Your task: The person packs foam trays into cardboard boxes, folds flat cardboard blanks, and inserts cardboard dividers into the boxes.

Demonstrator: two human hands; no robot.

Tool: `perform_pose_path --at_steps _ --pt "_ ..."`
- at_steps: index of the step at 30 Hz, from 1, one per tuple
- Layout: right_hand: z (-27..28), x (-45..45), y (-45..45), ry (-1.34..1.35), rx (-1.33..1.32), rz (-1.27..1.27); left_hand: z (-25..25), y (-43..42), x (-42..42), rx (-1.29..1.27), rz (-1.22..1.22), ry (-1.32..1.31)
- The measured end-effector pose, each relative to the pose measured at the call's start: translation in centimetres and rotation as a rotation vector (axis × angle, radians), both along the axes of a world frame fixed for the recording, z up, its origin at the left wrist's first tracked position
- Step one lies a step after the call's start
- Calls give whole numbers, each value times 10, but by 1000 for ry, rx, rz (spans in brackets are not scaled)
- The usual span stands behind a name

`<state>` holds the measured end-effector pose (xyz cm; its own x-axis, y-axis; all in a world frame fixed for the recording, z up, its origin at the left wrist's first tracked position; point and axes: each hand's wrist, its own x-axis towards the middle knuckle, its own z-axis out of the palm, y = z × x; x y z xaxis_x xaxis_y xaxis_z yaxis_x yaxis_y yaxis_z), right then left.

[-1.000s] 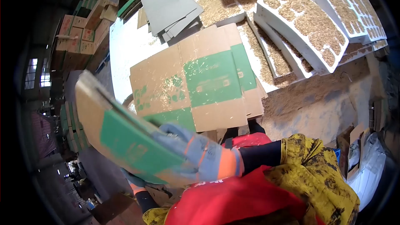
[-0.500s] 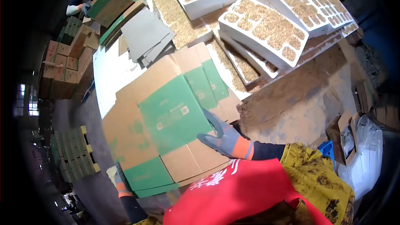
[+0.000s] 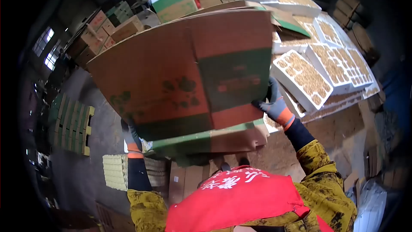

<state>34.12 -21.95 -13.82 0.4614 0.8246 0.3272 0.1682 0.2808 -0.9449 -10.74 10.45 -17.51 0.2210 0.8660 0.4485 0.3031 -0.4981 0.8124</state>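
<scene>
A large brown cardboard box [image 3: 150,64] with green printed bands is held up in front of me, tilted upright, with green-edged flaps along its lower side. My right hand [image 3: 274,105], in a grey glove with an orange cuff, grips its right edge. At the lower left corner, my left hand [image 3: 132,136] in a matching glove is closed on the box, its fingers partly hidden behind the cardboard. Beyond the right edge, white foam trays [image 3: 302,79] filled with brown grainy material lie stacked at angles on the table.
Across the table a person works with another green-and-brown box [image 3: 176,5]. Green cartons sit stacked on a pallet [image 3: 68,124] on the left floor. A cream ridged stack [image 3: 115,172] is near my left forearm. Clear plastic sheeting [image 3: 371,208] lies at lower right.
The box has been raised off the table from lying nearly flat and tipped up. My right hand has shifted from its face to its right edge, and my left hand has risen with it.
</scene>
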Motion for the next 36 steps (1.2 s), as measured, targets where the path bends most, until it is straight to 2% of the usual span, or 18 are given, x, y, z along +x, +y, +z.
perform_pose_path --at_steps 1,2,3,4,6,8,14,16,18,19,21,23,24,25,26,30,33,36 --pt "6 4 6 -41 0 -42 36 -23 22 -105 -16 -42" --pt "9 8 10 -77 -4 -86 36 -21 23 -112 -140 -154" --pt "0 13 13 -170 36 -149 22 -10 23 -6 -123 -6" --pt "-9 17 12 -207 -132 -129 3 6 20 95 -105 145" --pt "-35 24 5 -270 -469 -86 -45 19 -1 -184 -239 471" --pt "-105 43 -3 -506 -525 -16 -106 31 -20 437 -274 711" --pt "-126 61 -26 -472 -665 54 -109 50 -41 270 -642 968" --pt "-120 61 -11 -426 -625 48 -91 44 -32 -201 -660 553" --pt "-108 52 9 -474 -486 32 -87 51 -8 -107 -507 626" --pt "-78 36 15 -303 -556 42 -95 62 3 -103 -449 572" --pt "-59 24 25 -189 -571 29 -124 100 12 -344 -444 187" --pt "-37 0 22 -78 -442 -45 -93 96 21 -456 -332 103" --pt "-26 -17 18 -1 -395 -72 -34 65 25 -412 -202 184" --pt "-29 -27 15 -51 -323 -119 2 42 35 -403 -341 1" --pt "-31 -37 6 -129 -407 -190 27 25 38 -593 -358 -111" --pt "-26 -112 -19 34 -524 -329 -26 39 -9 -716 -461 47" --pt "-82 -153 -24 109 -573 -432 -52 33 -36 -787 -461 99" --pt "-93 -157 -20 -47 -666 -440 -32 19 -14 -966 -456 30"
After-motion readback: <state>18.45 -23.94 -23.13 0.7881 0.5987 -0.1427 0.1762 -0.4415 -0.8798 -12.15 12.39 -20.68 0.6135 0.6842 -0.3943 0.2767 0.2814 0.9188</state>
